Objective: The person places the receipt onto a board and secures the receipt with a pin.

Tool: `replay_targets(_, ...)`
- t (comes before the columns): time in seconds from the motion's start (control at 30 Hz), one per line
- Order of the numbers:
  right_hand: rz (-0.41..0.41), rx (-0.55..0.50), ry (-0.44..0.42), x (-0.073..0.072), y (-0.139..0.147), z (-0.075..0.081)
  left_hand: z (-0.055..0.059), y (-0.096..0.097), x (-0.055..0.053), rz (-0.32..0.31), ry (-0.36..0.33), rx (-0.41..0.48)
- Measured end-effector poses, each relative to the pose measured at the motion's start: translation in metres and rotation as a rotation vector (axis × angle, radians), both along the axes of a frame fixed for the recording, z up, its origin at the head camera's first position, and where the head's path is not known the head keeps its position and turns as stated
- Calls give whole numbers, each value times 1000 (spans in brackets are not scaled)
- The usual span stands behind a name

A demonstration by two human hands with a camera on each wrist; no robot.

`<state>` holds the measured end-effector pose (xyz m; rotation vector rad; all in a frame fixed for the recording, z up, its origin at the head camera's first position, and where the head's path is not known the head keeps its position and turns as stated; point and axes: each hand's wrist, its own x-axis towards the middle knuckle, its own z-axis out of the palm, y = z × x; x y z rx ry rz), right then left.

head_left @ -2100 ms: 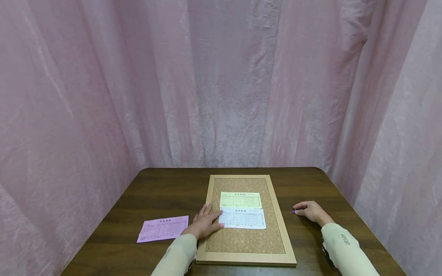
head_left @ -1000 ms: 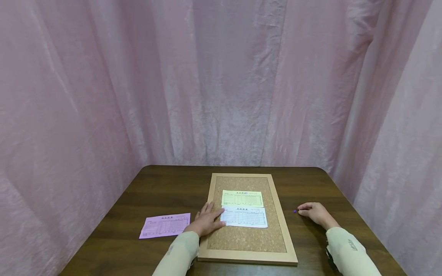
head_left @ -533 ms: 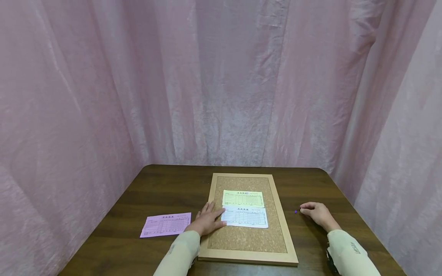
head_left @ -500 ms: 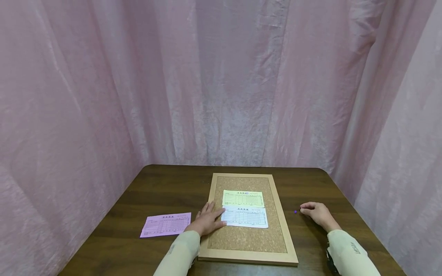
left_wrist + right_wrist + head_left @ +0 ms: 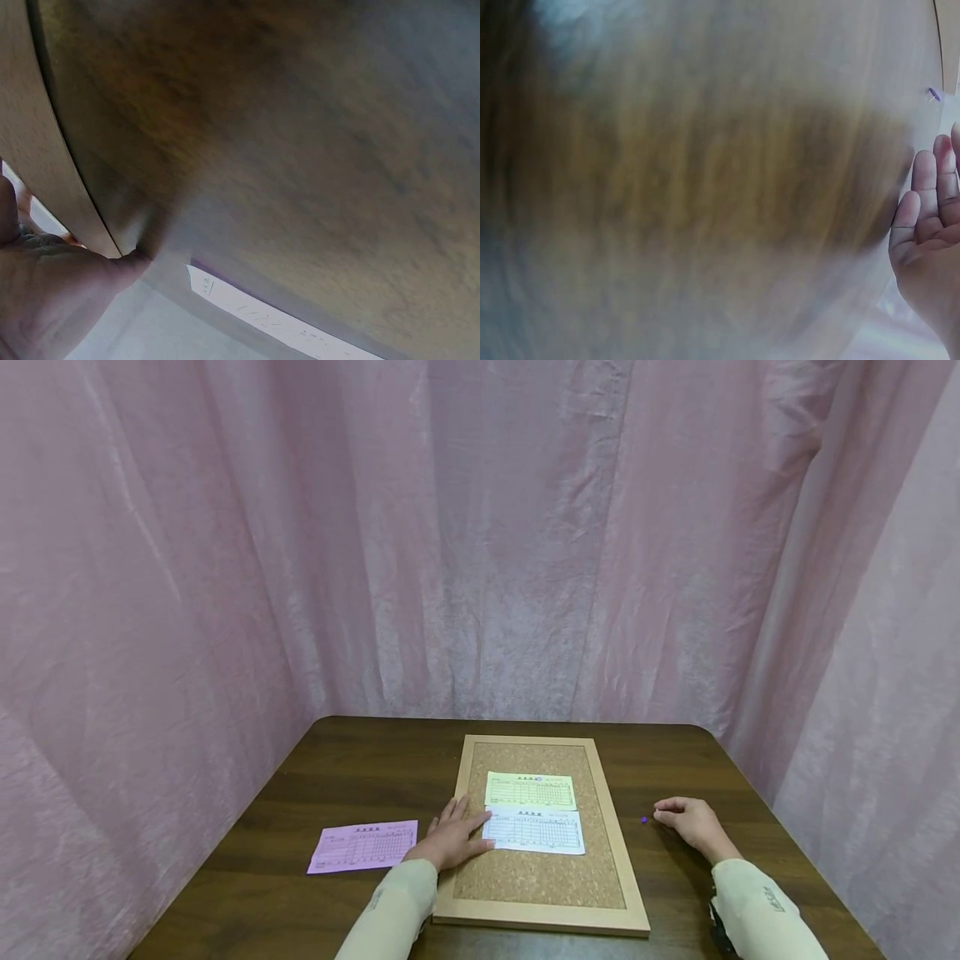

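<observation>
My left hand [image 5: 447, 841] lies with spread fingers over the left frame edge of a corkboard [image 5: 536, 881]. Its thumb and index fingertip rest at the left edge of a white printed slip [image 5: 534, 831]. Just beyond that slip is a yellow printed slip [image 5: 529, 792], also on the cork. To the right of the board, my right hand [image 5: 688, 821] rests low over the table, fingers loosely bent and apart from a small purple push pin [image 5: 643, 820] lying left of its fingertips. In the right wrist view, the purple pin [image 5: 934, 94] lies beyond the fingers [image 5: 924, 176].
A purple printed slip [image 5: 363, 847] lies on the dark wooden table [image 5: 360, 760], left of the board. Pink curtains [image 5: 495, 543] hang behind the table and along both sides. The board's wooden frame [image 5: 543, 917] stands slightly raised from the table.
My right fingertips were at the purple push pin two seconds ago; they have since drawn off to the right, leaving it on the table. My left hand stays on the board.
</observation>
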<state>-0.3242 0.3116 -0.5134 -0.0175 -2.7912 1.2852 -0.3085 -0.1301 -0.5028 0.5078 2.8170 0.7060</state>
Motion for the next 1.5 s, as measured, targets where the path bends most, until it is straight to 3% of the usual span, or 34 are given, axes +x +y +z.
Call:
replay_targets(0.67,-20,8,0,-2,-8,4,-1,1,-2,-6,2,6)
replay_targets(1.5,-1,-24,23,-9,-43,16,-3,0,-1,-8,8,-19)
